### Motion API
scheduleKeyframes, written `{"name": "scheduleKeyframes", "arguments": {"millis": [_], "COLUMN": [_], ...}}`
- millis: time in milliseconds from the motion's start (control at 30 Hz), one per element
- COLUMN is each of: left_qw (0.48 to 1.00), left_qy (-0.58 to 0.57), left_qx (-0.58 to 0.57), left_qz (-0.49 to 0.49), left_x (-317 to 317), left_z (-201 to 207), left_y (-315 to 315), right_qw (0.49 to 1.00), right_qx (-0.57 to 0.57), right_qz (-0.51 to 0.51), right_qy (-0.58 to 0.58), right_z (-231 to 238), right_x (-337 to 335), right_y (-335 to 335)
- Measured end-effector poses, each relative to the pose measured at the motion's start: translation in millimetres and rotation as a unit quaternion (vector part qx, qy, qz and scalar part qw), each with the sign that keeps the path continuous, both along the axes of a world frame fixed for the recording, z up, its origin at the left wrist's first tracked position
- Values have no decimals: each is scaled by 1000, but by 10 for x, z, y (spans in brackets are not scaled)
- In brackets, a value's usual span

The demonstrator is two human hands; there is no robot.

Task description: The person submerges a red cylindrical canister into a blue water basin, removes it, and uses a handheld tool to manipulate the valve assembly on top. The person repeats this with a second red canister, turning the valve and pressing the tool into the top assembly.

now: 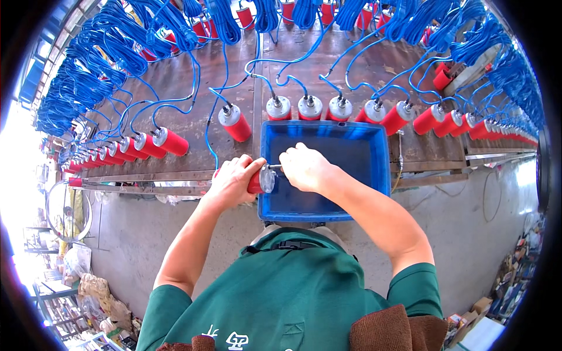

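My left hand (pixel 232 182) is wrapped round a red cylinder (pixel 255 183) lying on its side, with its silver end cap (pixel 268 179) facing right. The cylinder is held over the left edge of a blue plastic tub (pixel 322 216). In my right hand (pixel 305 168), the closed fingers grip a thin metal rod (pixel 275 166) that reaches to the upper part of the end cap. The rod's other end is hidden in my fist, so its kind does not show. A blue cable (pixel 209 137) runs down from the table towards my left hand.
Red cylinders with silver caps and blue cables line the brown table's front edge, including one cylinder (pixel 237 126) just behind the tub. Bundles of coiled blue cable (pixel 225 23) ring the back and sides. Stacked goods (pixel 105 295) and boxes (pixel 483 305) lie on the floor.
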State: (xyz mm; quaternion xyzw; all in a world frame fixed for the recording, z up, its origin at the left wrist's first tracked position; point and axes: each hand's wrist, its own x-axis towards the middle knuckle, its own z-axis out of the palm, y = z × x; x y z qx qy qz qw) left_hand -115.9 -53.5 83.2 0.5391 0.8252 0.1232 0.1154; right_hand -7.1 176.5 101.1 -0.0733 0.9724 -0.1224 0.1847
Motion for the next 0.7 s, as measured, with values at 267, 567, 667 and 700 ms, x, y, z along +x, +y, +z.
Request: {"name": "scheduleKeyframes", "arguments": {"millis": [267,567,667,700], "left_qw": [1000,1000,999,999], "left_qy": [-18,-19,-23,-29], "left_qx": [14,6,17,29], "left_qz": [13,15,18,20], "left_x": [-16,4,-4,-9], "left_z": [-48,-8,-47,-66], "left_y": [-43,-28,-50,-53], "right_qw": [994,990,985,985], "right_qx": [-48,18,30,29], "right_qz": [-66,-30,-48,-48], "right_qy": [67,135,164,164], "right_z": [58,-43,49,60], "right_x": [-21,-32,3,2], "right_y": [-67,-61,-94,-87]}}
